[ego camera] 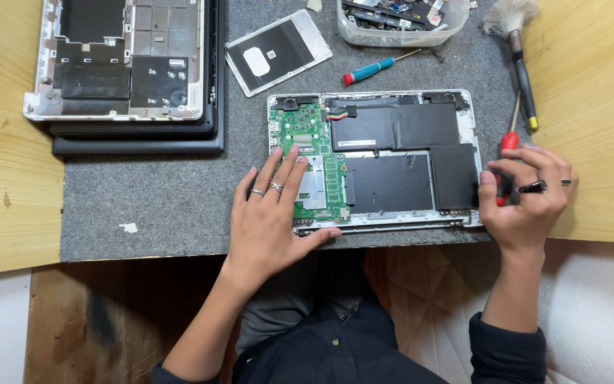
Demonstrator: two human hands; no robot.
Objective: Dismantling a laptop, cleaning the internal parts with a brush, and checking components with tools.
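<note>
An opened laptop base (374, 153) lies on a grey mat (158, 199), showing a green circuit board (305, 131) on its left and a black battery (399, 156) on its right. My left hand (271, 213) rests flat on the board's lower left part, fingers spread, with rings on two fingers. My right hand (527, 199) sits at the base's right edge, closed around a red-handled screwdriver (507, 153), thumb against the casing.
A stack of dismantled laptop shells (126, 71) stands at the back left. A loose white-framed panel (278, 51), a red-and-blue screwdriver (374, 69), a clear tub of parts (399, 21) and a dusting brush (516, 50) lie behind. Wooden tabletop (591, 107) flanks the mat.
</note>
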